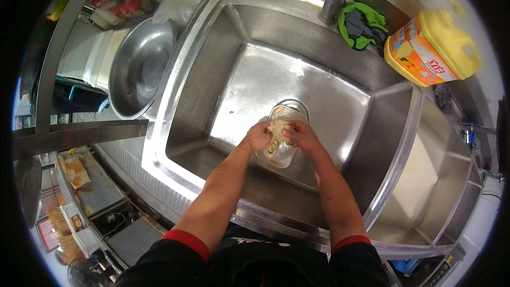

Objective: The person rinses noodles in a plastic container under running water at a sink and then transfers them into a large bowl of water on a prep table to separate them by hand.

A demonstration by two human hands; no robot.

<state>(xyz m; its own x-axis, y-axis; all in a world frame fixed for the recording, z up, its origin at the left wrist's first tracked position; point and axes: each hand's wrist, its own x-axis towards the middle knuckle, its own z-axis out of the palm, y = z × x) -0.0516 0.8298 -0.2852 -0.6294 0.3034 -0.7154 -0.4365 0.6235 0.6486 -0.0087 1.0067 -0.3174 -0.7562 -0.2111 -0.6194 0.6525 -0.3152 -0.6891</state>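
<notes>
Both of my hands are down in a stainless steel sink (pixel 255 75), gripping a pale, wet, folded mass (pixel 275 137) between them; whether it is food or cloth I cannot tell. My left hand (pixel 259 135) has its left side, and my right hand (pixel 301 134) has its right side, with the thumb on top. Directly below the mass is a clear plastic container (pixel 285 157) with rounded corners, which seems to hold some liquid. It lies over the round drain (pixel 297 105) and partly covers it.
A metal basin (pixel 139 67) stands left of the sink. Behind the sink are a tap pipe (pixel 334 0) and a green and grey cloth (pixel 360 26). A yellow detergent jug (pixel 434 48) stands at the back right corner. Another sink basin (pixel 422 179) adjoins on the right.
</notes>
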